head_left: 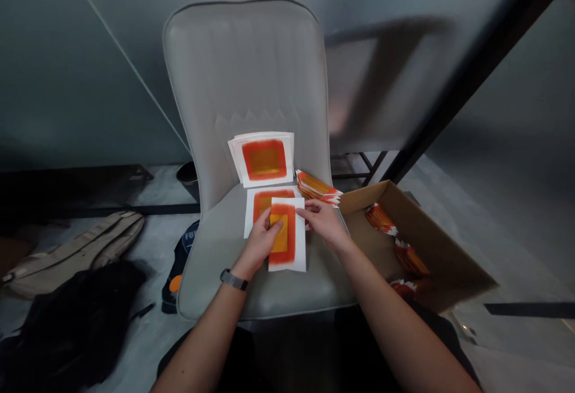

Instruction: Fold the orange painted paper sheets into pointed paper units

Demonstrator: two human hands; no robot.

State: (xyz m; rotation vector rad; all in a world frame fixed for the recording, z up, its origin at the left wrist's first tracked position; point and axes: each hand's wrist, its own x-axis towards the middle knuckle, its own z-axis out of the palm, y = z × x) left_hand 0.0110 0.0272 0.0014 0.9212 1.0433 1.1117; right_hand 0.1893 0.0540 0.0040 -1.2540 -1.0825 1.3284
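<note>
Above the chair seat I hold a printed paper sheet (291,243), white-bordered with an orange and yellow pattern, which looks folded in half. My left hand (260,243) is closed on its left side, thumb lying over the yellow part. At the upper right edge, the fingers of my right hand (327,223) pinch the paper. Behind and partly covered by it, another printed sheet (250,216) lies flat on the seat. A stack of open sheets (264,160) leans against the backrest. To the right of these, a pile of folded sheets (317,189) rests on the seat.
The grey padded chair (247,63) stands before a wall panel. On its right, an open cardboard box (449,261) holds several folded-sheet bundles (411,256). A beige bag (81,249) and a black bag (85,321) lie on the floor at left, near a dark bin (188,177).
</note>
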